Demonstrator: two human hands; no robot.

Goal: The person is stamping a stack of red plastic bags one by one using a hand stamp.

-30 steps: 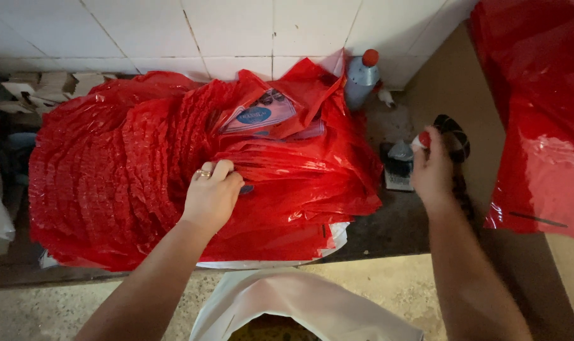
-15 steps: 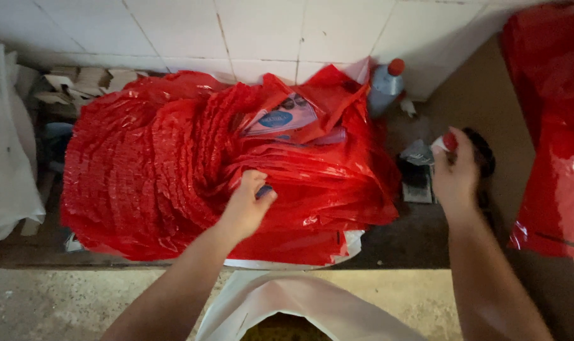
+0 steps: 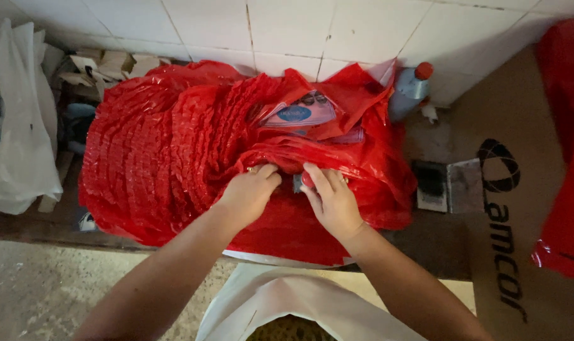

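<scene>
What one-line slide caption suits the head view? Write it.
Left hand and right hand meet on a crinkled red plastic bag stack, against a white tiled wall.

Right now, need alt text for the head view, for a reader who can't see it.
Both hands, left hand and right hand, press together on a big heap of crinkled red plastic bags on a bench against a white tiled wall. A grey plastic bottle with a red cap stands behind the heap; a white plastic bag hangs at far left.
</scene>
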